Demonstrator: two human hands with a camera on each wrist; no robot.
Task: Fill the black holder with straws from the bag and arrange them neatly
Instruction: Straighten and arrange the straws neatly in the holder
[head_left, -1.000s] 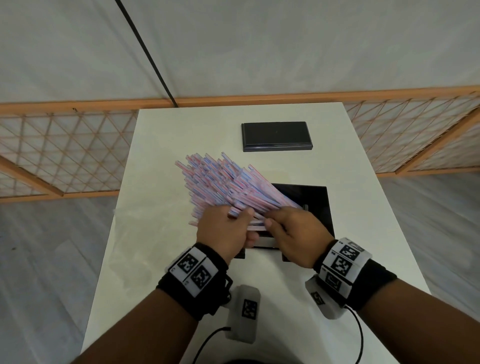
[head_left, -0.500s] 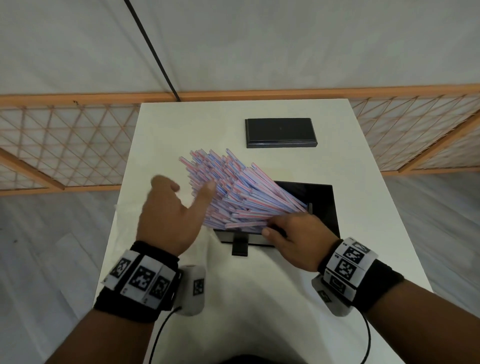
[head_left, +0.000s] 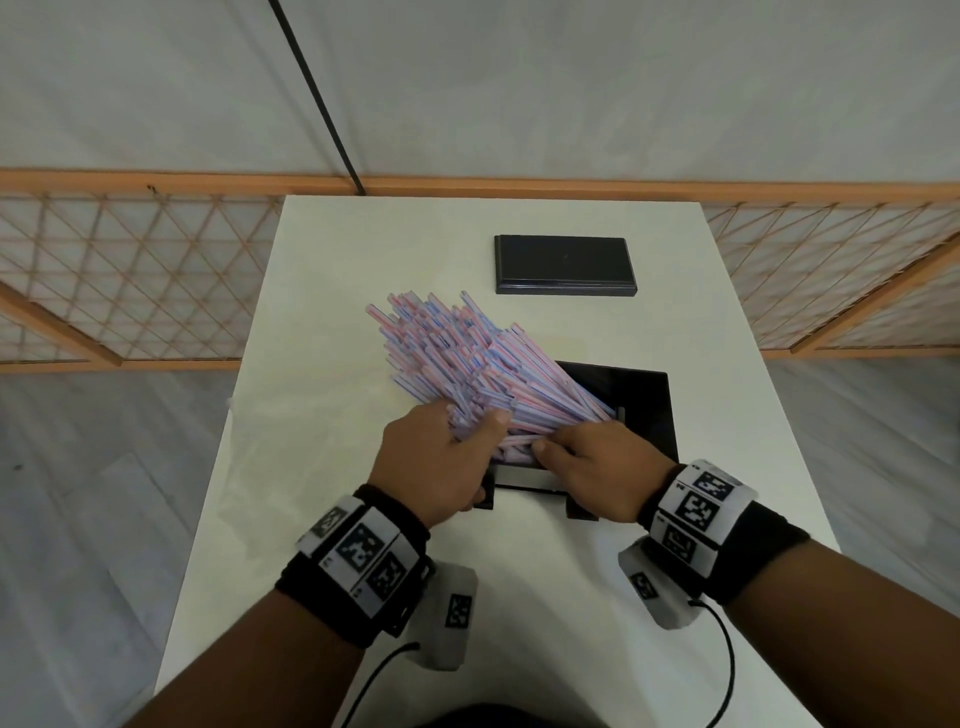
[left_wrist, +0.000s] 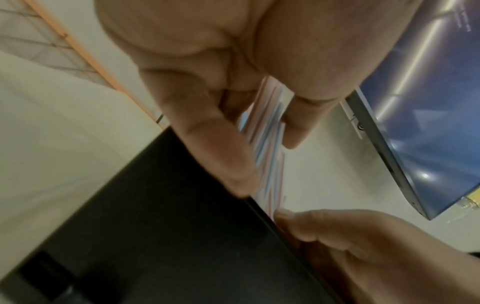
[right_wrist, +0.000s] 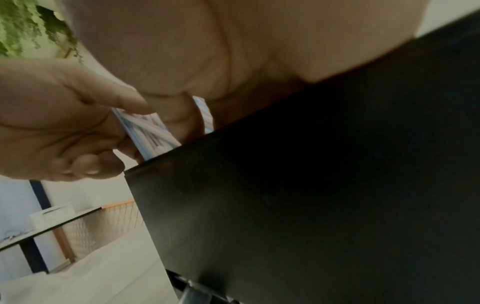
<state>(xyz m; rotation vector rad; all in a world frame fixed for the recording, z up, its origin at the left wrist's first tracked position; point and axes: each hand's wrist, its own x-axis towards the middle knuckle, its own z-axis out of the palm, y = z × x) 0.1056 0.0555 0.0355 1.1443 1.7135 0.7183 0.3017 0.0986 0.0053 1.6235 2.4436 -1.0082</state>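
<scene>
A thick bundle of pink-and-blue striped straws (head_left: 467, 358) leans up and to the left out of the open black holder (head_left: 644, 405). My left hand (head_left: 483, 431) grips the bundle from its left side, close to the holder's mouth. My right hand (head_left: 561, 441) grips the straws' lower part from the right, thumb against them. In the left wrist view, fingers curl round the straws (left_wrist: 270, 133) above the holder's wall (left_wrist: 155, 236). The right wrist view shows the straws (right_wrist: 148, 131) entering the holder (right_wrist: 311, 185) between both hands. The straws' lower ends are hidden.
The holder's flat black lid (head_left: 563, 262) lies at the back of the white table (head_left: 727, 467). A clear plastic sheet, probably the bag (head_left: 270, 467), lies flat on the table's left side. An orange lattice fence (head_left: 130, 270) runs behind the table.
Half a second ago my left hand was off the straws, open and out to the left. It has come back and taken hold of the bundle. The right hand kept its grip.
</scene>
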